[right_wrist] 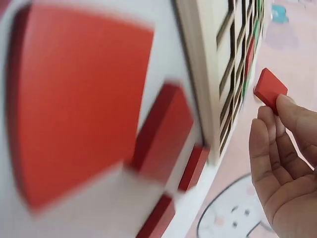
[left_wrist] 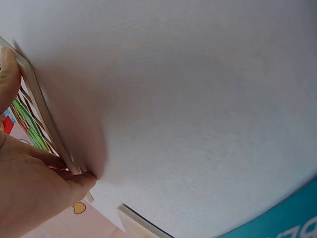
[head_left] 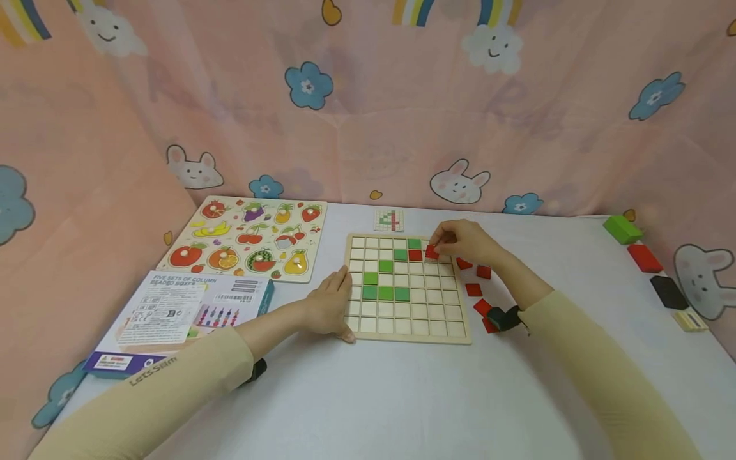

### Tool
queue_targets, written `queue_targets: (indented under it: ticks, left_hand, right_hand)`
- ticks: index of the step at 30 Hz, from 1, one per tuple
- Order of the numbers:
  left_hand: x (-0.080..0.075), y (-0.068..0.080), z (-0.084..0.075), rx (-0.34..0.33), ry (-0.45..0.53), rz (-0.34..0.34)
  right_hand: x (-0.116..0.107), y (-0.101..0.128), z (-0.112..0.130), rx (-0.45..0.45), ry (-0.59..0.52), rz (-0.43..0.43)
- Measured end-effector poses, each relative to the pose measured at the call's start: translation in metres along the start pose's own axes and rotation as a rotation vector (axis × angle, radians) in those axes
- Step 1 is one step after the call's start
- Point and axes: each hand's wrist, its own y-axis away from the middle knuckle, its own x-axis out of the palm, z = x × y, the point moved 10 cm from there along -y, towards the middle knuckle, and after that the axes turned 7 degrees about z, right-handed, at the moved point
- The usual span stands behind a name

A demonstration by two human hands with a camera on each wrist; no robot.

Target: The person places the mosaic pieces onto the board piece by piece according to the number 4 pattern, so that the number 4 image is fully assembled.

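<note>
Right hand [head_left: 468,240] pinches one red tile [head_left: 431,253]; left hand [head_left: 328,308], fingers [head_left: 339,280] straight, touches one board [head_left: 408,338] bearing seven green tiles [head_left: 386,293], one red tile [head_left: 415,255].

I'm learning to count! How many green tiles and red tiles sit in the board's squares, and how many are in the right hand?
Green tiles in the board: 7
Set red tile in the board: 1
Held red tile in the right hand: 1
Total: 9
</note>
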Motion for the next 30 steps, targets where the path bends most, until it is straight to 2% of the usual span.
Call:
queue_targets:
  ticks: [4, 7, 18, 23, 30]
  left_hand:
    - [0.000, -0.001, 0.000, 0.000, -0.001, -0.002]
    - [0.001, -0.002, 0.000, 0.002, -0.003, -0.003]
    - [0.000, -0.002, 0.001, 0.008, -0.003, -0.008]
    - [0.000, -0.002, 0.000, 0.011, -0.003, -0.009]
    - [0.000, -0.001, 0.001, 0.000, -0.002, -0.005]
  right_hand:
    - [0.016, -0.004, 0.018, -0.054, -0.020, 0.047]
    - [0.025, -0.006, 0.024, -0.056, -0.028, 0.069]
    - [0.035, -0.010, 0.026, -0.040, 0.067, 0.082]
    - [0.026, -0.008, 0.019, -0.027, 0.095, 0.049]
    - [0.004, 0.000, -0.006, 0.020, 0.087, 0.012]
